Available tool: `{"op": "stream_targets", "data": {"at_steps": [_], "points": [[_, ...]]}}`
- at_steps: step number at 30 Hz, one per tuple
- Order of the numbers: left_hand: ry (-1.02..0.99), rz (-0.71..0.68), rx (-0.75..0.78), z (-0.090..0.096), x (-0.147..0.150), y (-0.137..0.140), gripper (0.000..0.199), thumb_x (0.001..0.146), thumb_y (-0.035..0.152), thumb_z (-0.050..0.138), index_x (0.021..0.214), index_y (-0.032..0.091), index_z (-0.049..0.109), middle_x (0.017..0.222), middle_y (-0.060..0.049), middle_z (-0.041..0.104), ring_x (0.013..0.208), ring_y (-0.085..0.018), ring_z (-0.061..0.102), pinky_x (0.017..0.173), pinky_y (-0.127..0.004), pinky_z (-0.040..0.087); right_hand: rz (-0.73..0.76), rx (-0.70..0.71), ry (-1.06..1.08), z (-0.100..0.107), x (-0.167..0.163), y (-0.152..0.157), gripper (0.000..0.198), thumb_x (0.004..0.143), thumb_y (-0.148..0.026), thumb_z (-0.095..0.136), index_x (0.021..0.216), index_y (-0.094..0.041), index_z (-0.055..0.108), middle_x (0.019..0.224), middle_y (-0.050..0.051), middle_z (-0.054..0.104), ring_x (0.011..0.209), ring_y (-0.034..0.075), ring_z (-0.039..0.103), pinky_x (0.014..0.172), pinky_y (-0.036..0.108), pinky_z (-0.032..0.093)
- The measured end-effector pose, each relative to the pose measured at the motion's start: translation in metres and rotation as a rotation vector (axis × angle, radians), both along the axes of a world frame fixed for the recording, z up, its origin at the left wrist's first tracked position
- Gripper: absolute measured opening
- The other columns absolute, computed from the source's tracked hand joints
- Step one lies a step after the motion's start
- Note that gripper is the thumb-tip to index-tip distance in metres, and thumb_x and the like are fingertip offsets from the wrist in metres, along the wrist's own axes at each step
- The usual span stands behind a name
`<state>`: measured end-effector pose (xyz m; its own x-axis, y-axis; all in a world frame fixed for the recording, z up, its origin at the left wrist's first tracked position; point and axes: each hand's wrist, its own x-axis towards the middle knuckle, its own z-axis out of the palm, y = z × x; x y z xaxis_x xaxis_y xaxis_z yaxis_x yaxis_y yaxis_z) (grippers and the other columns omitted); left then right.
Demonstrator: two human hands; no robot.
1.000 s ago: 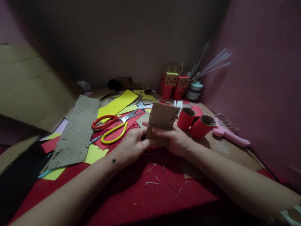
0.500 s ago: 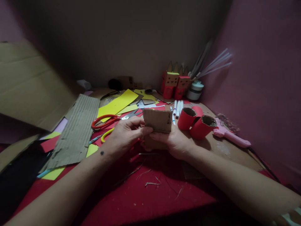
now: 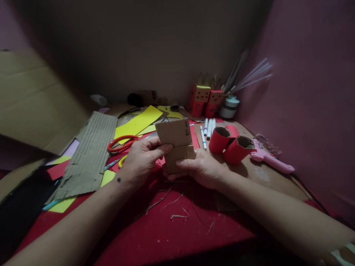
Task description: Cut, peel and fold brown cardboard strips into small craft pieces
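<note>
Between my hands is a piece of cardboard point(image 3: 174, 133), brown, with a crosswise fold or seam and dark print at its upper right corner. I cannot tell if it is one folded piece or two. My left hand point(image 3: 141, 153) pinches its left edge near the seam, thumb in front. My right hand point(image 3: 203, 166) grips the lower part from the right, thumb across the front and fingers behind. Orange-handled scissors point(image 3: 122, 142) lie just beyond my left hand, with a yellow handle point(image 3: 122, 160) beside them. Red-covered cardboard tubes point(image 3: 219, 140) stand to the right of my right hand.
A corrugated cardboard sheet point(image 3: 85, 155) and yellow paper point(image 3: 138, 122) lie on the left. White markers point(image 3: 209, 128) and a pink glue gun point(image 3: 271, 157) are on the right. Box-headed red figures point(image 3: 201, 98) and a jar point(image 3: 230, 106) stand at the back. Scraps dot the red tabletop point(image 3: 166, 229).
The cardboard has shifted left and tilted, and more of its lower part shows below the seam. My right thumb has moved down from the seam onto the lower part.
</note>
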<state>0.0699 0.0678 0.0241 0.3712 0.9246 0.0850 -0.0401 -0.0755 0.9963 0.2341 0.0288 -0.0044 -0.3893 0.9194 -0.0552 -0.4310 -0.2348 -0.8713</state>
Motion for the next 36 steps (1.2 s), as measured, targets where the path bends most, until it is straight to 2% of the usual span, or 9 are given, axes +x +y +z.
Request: {"op": "stream_targets", "data": {"at_steps": [4,6,10,16,19,22,24,28,36], "points": [[-0.160,-0.175,-0.245,-0.011,0.005,-0.001,0.027,0.076,0.034,0.069,0.096,0.016,0.072,0.089,-0.008,0.073,0.076,-0.020,0.064,0.068,-0.029,0.050,-0.009,0.008,-0.036,-0.002,-0.001,0.000,0.027,0.066,-0.022,0.076,0.089,-0.012,0.067,0.074,0.006,0.070,0.070,0.019,0.068,0.075,0.038,0.056],[-0.191,-0.186,-0.309,-0.013,0.010,-0.004,0.024,0.074,0.030,0.071,0.093,0.016,0.072,0.086,-0.007,0.074,0.075,-0.019,0.065,0.068,-0.029,0.051,-0.004,0.019,-0.056,-0.003,-0.001,0.000,0.024,0.067,-0.023,0.075,0.087,-0.012,0.068,0.071,0.005,0.069,0.068,0.019,0.068,0.074,0.038,0.056],[-0.195,-0.089,-0.288,-0.011,0.016,-0.011,0.022,0.067,0.020,0.074,0.088,0.017,0.072,0.082,-0.004,0.074,0.072,-0.018,0.065,0.067,-0.028,0.051,0.007,0.002,-0.082,-0.004,-0.004,-0.001,0.021,0.067,-0.023,0.075,0.084,-0.013,0.069,0.068,0.004,0.068,0.065,0.018,0.067,0.074,0.039,0.055],[-0.226,-0.042,-0.240,-0.009,0.014,-0.008,0.028,0.066,0.020,0.075,0.093,0.015,0.072,0.089,-0.006,0.074,0.077,-0.022,0.067,0.073,-0.033,0.052,0.002,-0.018,-0.162,0.004,0.003,-0.003,0.022,0.069,-0.030,0.075,0.082,-0.014,0.067,0.071,0.004,0.067,0.068,0.018,0.065,0.073,0.038,0.054],[-0.233,-0.046,-0.270,-0.009,0.009,-0.003,0.028,0.067,0.022,0.075,0.093,0.013,0.072,0.089,-0.009,0.074,0.077,-0.024,0.068,0.076,-0.036,0.053,-0.167,0.116,-0.362,0.012,0.009,-0.002,0.024,0.074,-0.037,0.070,0.080,-0.014,0.068,0.070,0.004,0.064,0.063,0.014,0.060,0.062,0.030,0.052],[-0.220,-0.032,-0.273,-0.008,0.007,-0.001,0.031,0.065,0.021,0.076,0.095,0.013,0.072,0.091,-0.010,0.074,0.080,-0.025,0.068,0.077,-0.036,0.053,-0.356,0.251,-0.396,0.018,0.010,-0.001,0.024,0.070,-0.035,0.073,0.084,-0.017,0.067,0.076,0.001,0.062,0.063,0.011,0.056,0.056,0.026,0.049],[-0.151,-0.063,-0.244,-0.009,0.006,-0.001,0.031,0.067,0.024,0.076,0.096,0.014,0.072,0.091,-0.009,0.075,0.082,-0.025,0.067,0.077,-0.035,0.052,-0.365,0.274,-0.406,0.018,0.009,-0.002,0.024,0.069,-0.035,0.073,0.085,-0.018,0.066,0.077,0.000,0.063,0.064,0.011,0.056,0.055,0.025,0.047],[-0.039,-0.108,-0.183,-0.011,0.007,-0.005,0.026,0.069,0.029,0.074,0.092,0.017,0.074,0.089,-0.005,0.075,0.086,-0.024,0.067,0.077,-0.032,0.052,-0.362,0.303,-0.440,0.014,0.008,-0.003,0.016,0.074,-0.033,0.068,0.071,-0.017,0.064,0.065,-0.002,0.058,0.059,0.010,0.051,0.054,0.024,0.042],[-0.174,-0.117,-0.260,-0.013,0.015,-0.008,0.026,0.066,0.027,0.078,0.090,0.018,0.074,0.087,-0.004,0.075,0.080,-0.020,0.068,0.073,-0.028,0.053,-0.504,0.317,-0.460,0.018,0.004,-0.005,0.020,0.072,-0.027,0.066,0.058,-0.017,0.057,0.056,-0.004,0.051,0.055,0.009,0.043,0.050,0.024,0.034]]}}
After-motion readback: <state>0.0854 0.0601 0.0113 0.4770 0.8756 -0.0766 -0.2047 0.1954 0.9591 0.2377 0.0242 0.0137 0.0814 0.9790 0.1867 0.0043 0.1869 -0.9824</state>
